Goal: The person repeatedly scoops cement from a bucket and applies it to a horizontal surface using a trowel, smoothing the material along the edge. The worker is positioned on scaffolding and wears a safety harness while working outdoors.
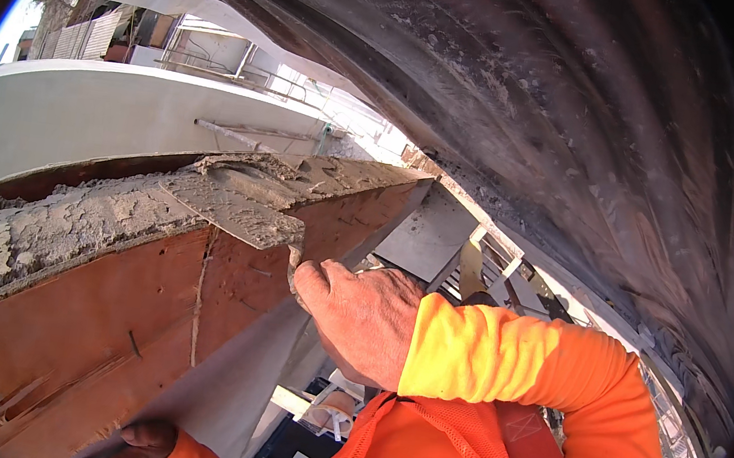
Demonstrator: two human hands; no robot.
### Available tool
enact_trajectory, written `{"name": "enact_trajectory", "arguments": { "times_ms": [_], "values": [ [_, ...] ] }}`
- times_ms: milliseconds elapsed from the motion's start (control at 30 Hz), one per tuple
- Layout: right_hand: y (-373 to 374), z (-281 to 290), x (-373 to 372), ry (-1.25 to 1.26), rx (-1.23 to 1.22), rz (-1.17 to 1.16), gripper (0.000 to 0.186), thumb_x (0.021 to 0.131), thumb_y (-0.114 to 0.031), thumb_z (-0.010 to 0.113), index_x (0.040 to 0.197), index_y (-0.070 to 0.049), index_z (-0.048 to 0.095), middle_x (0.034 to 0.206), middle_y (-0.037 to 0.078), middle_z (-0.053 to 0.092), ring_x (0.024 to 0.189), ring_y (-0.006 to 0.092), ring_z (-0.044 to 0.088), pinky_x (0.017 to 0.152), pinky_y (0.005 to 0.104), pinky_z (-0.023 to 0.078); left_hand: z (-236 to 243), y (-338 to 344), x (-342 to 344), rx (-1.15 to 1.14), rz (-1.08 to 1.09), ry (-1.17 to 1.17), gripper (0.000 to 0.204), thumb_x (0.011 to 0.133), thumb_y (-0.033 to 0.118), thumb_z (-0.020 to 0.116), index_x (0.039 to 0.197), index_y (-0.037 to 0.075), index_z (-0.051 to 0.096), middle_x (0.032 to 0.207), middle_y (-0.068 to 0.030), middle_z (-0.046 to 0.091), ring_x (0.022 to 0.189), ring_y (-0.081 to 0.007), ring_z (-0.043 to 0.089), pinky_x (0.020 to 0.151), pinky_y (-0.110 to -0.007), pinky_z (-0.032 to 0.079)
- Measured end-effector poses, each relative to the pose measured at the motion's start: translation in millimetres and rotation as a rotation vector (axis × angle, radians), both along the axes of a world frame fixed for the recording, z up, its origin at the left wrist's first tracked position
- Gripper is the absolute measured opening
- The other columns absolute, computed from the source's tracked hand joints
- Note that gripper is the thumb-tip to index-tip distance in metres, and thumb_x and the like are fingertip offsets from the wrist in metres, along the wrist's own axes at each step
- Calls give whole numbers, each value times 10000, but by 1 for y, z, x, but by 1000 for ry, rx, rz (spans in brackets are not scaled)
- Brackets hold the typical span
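Observation:
My right hand [366, 315] is closed round the handle of a trowel, its sleeve orange and yellow. The mortar-coated trowel blade [238, 212] lies flat over the top of a narrow ledge, its near corner jutting past the edge. A ridge of wet mortar [337, 174] covers the ledge beyond the blade. To the left the ledge surface [68, 231] is rough and grey. A reddish-brown wooden panel [94, 316] forms the ledge's near side. Low down, my left hand [145, 441] is in shadow beside the panel's lower edge; its fingers are too dark to make out.
A dark, dusty sheet [536, 94] hangs over the upper right. Behind the ledge stands a pale wall [126, 116]. Below are an orange-brown bucket [332, 413], a black container [292, 451] and a railing-like frame [506, 281].

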State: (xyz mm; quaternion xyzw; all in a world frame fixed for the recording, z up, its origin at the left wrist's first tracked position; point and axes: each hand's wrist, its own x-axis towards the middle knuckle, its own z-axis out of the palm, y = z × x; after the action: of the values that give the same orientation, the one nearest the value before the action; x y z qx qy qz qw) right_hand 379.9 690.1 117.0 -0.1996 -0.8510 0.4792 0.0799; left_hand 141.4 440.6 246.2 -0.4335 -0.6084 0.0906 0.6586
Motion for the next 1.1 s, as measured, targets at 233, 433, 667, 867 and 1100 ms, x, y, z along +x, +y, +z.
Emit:
{"name": "enact_trajectory", "arguments": {
  "times_ms": [233,433,667,867,1100],
  "values": [
    [7,12,51,237,-224,14,394,898,-54,634,1263,13,501,999,216,612,791,433,715,667,486,597,2,0,-2,-29,-5,7,755,1107,551,403,1605,-16,381,1692,-228,291,1540,-404,277,1234,-596,220],
    [48,-42,48,-78,-23,-76,368,910,-139,660,1244,-14,568,1051,214,637,861,460,679,718,540,555,0,-1,-3,-8,-1,3,751,1106,567,405,1601,3,394,1683,-225,305,1532,-402,284,1225,-602,227],
    [49,-62,33,-111,80,-1,300,930,-116,615,1206,-9,570,1054,201,639,893,445,686,760,544,563,1,-1,-2,-5,-5,-17,773,1094,588,420,1608,12,383,1679,-226,311,1525,-404,294,1216,-621,223],
    [63,-55,29,-131,143,28,249,900,-82,645,1138,-39,587,1010,186,652,891,424,709,773,534,576,-1,-4,-2,3,27,-25,763,1093,565,428,1614,11,371,1692,-228,288,1526,-407,293,1224,-624,212],
    [52,-67,24,-47,-92,-110,291,917,-157,663,1156,-11,585,1062,235,684,962,477,685,842,574,553,-1,-4,-3,2,-2,-30,756,1093,566,424,1608,14,384,1680,-237,301,1529,-426,280,1227,-638,210]
  ]
}}
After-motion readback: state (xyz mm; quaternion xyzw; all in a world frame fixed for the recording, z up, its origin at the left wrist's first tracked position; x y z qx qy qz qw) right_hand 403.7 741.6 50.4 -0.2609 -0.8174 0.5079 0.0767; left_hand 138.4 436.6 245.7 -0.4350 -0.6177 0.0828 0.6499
